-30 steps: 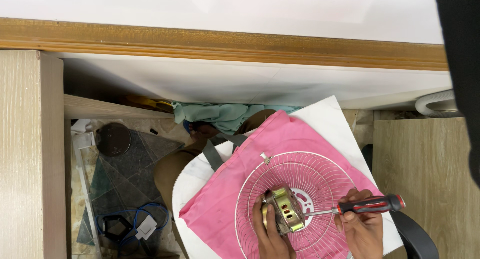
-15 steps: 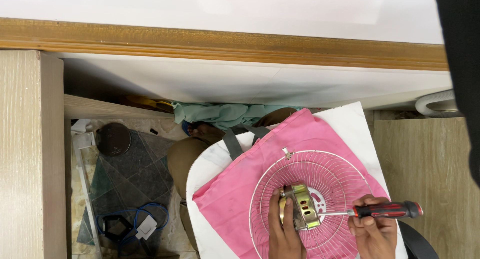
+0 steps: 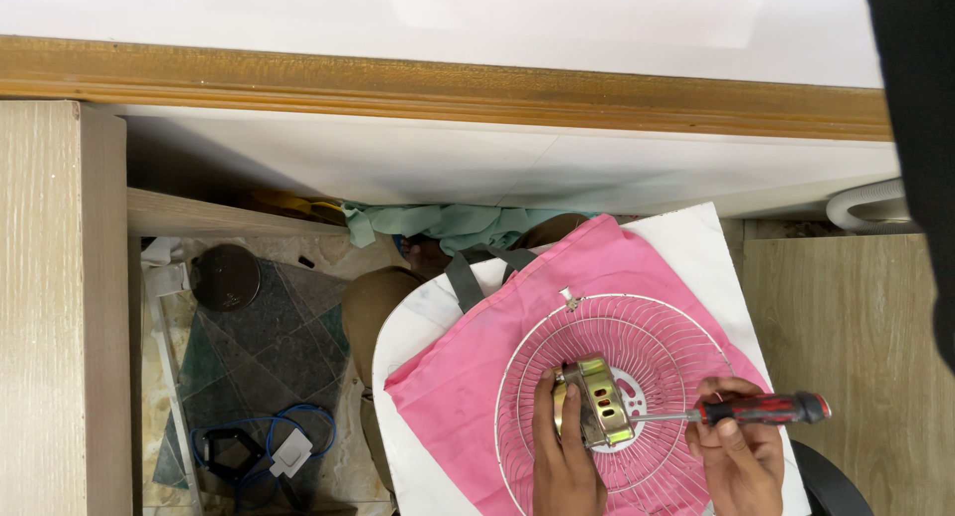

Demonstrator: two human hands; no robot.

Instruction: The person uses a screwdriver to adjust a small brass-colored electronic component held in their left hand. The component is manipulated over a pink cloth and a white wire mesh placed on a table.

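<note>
**Screwdriver at fan motor, both hands busy on wire guard**

Right hand (image 3: 738,451) closed around the red-and-black handled screwdriver (image 3: 761,410), fingers wrapped on the grip, knuckles toward camera. Metal shaft runs left and level, tip meeting the side of the brass-coloured metal fan motor housing (image 3: 595,402); exact contact spot too small to tell, probably a screw on the casing. Left hand (image 3: 563,454) clasps the motor from its left side, fingers curled against the housing, thumb side up, holding it tilted on edge. Motor sits at the hub of the round white wire fan guard (image 3: 637,377), which lies flat, its spokes radiating out to a ring rim with a small clip at the top edge. Guard rests on a pink cloth tote bag (image 3: 477,397) with grey strap handles (image 3: 468,277), spread out as a mat. Bag lies on a white rounded-corner board (image 3: 696,237), set at an angle.

Outward: behind the board, a crumpled pale green cloth (image 3: 448,222) against the white wall panel. Brown wooden ledge strip (image 3: 438,83) runs across the top. Left, lower down, patterned stone-tile floor (image 3: 249,347) with a dark round disc (image 3: 225,276) and a coiled blue cable with a white plug (image 3: 288,446). Light wood panel (image 3: 50,307) far left, matching wood surface (image 3: 846,327) far right, with a white curved hose (image 3: 875,206) above it.
</note>
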